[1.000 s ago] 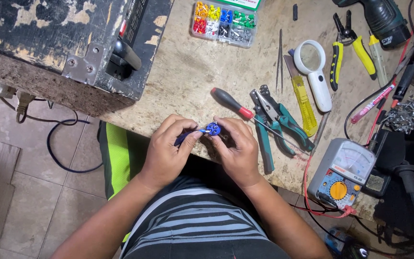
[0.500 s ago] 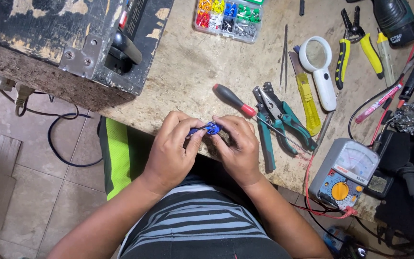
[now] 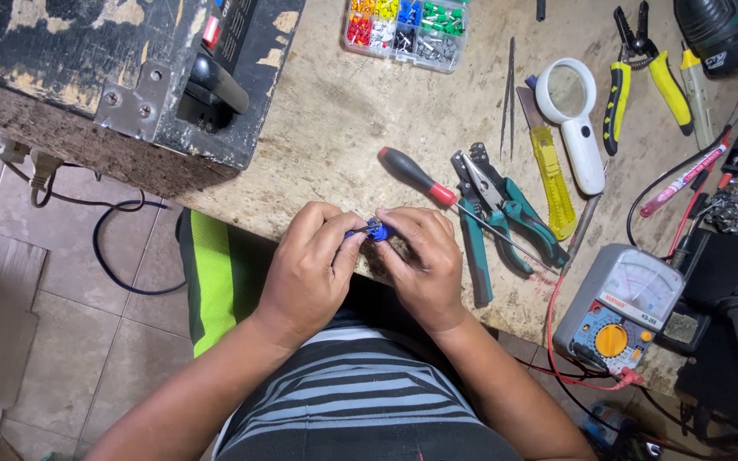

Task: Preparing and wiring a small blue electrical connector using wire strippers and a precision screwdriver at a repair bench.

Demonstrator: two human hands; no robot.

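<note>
Two hands pinch one small blue part (image 3: 376, 230) between them, at the near edge of the worn workbench (image 3: 335, 119). Left hand (image 3: 309, 273): thumb and forefinger closed tight on the part's left end. Right hand (image 3: 420, 265): fingers curled over its right end, fingertips closed on it too. Part looks like glossy blue plastic, rounded, mostly hidden by fingers; can't tell its exact shape.

Just past the right hand: screwdriver (image 3: 424, 181) with red-and-black handle and thin steel shaft, lying diagonal. Beside it, teal-handled crimping pliers (image 3: 506, 209), metal jaws toward the far side. Next out: yellow utility knife (image 3: 550, 166), long and flat, then a white magnifying glass (image 3: 576, 115) with round lens, and thin steel tweezers (image 3: 509, 94).

Far edge: clear compartment box (image 3: 407, 30) of small coloured terminals, red, yellow, blue, green. Yellow-handled pliers (image 3: 638, 64) at far right. Near right: analog multimeter (image 3: 621, 312), grey case, orange dial, red leads trailing off.

Left of the hands: black equipment case (image 3: 113, 77), scuffed and paint-chipped, metal corner bracket, overhanging the bench. Bench top is rough, stained, beige. Tiled floor below, black cable looping across it.
</note>
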